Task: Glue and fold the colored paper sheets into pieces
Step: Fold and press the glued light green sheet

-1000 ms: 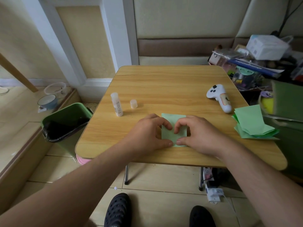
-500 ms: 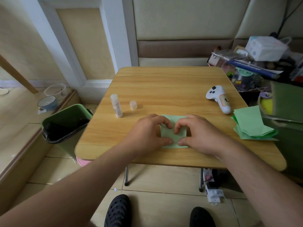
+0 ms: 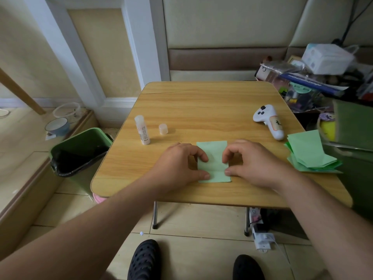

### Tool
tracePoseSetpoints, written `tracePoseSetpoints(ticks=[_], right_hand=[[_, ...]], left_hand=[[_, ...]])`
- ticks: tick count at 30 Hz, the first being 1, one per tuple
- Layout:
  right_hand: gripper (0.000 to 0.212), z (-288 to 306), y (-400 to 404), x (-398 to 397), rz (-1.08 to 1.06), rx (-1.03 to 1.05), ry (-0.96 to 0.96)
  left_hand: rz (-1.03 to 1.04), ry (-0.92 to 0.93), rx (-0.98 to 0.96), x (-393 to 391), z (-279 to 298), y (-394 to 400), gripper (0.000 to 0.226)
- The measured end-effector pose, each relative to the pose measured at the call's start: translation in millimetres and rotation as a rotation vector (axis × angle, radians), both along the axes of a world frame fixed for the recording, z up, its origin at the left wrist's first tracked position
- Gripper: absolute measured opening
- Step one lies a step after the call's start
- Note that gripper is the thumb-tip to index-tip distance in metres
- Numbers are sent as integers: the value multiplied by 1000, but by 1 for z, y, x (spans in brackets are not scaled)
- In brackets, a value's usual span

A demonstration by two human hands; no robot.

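A light green paper sheet (image 3: 213, 156), folded into a narrow rectangle, lies flat near the front of the wooden table (image 3: 201, 106). My left hand (image 3: 179, 164) holds its left edge with curled fingers and thumb. My right hand (image 3: 248, 160) holds the right edge the same way, its thumb tip on the lower corner. An uncapped glue stick (image 3: 142, 130) stands upright to the left, with its cap (image 3: 163, 129) beside it. A stack of green paper sheets (image 3: 308, 152) sits at the table's right edge.
A white controller (image 3: 269, 123) lies at the right side of the table. A green bin (image 3: 80, 152) with a black liner stands left of the table. Cluttered boxes and bags (image 3: 323, 77) fill the right. My black shoes (image 3: 144, 259) are below.
My two hands have drawn slightly apart, and more of the folded green paper shows between them. The paper itself stays in place on the table.
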State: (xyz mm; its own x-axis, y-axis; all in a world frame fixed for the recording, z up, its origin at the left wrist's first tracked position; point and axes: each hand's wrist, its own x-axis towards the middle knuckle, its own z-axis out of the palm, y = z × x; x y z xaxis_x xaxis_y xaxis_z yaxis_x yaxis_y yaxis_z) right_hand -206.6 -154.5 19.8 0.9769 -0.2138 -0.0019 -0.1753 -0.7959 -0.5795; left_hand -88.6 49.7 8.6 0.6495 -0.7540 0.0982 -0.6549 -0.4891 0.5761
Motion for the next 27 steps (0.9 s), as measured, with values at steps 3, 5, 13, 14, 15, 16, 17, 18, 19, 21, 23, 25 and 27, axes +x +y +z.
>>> tracePoseSetpoints(ticks=[3, 5, 13, 14, 15, 16, 17, 18, 19, 21, 23, 25, 27], right_hand=[[29, 1, -1, -2, 9, 7, 27], [31, 0, 1, -1, 15, 10, 28], [30, -4, 6, 3, 29, -9, 32], [30, -4, 5, 4, 32, -10, 35], [30, -3, 6, 4, 34, -10, 40], [29, -3, 6, 4, 35, -10, 46], [29, -2, 6, 3, 36, -11, 52], [29, -2, 6, 3, 37, -14, 57], [29, -1, 6, 3, 38, -17, 62], [29, -1, 7, 4, 40, -35, 62], [29, -1, 7, 4, 43, -62, 63], [30, -1, 6, 5, 45, -78, 64], [30, -1, 6, 4, 45, -83, 66]], left_hand=[[5, 15, -4, -2, 2, 0, 40], [2, 10, -3, -3, 3, 1, 41], [-13, -42, 10, -1, 1, 1, 42], [-14, -53, 9, -1, 0, 1, 42], [-16, -61, 8, -1, -1, 2, 43], [-19, -65, 9, 0, -1, 2, 43], [-22, -67, 9, 0, -1, 2, 43], [-25, -67, 11, 0, -1, 2, 44], [-29, -68, 11, 0, -1, 2, 44], [-36, -76, 8, 1, -2, 2, 44], [-37, -86, 3, 2, -3, 2, 45], [-39, -88, 5, 2, -4, 2, 45], [-38, -89, 7, 2, -5, 2, 46]])
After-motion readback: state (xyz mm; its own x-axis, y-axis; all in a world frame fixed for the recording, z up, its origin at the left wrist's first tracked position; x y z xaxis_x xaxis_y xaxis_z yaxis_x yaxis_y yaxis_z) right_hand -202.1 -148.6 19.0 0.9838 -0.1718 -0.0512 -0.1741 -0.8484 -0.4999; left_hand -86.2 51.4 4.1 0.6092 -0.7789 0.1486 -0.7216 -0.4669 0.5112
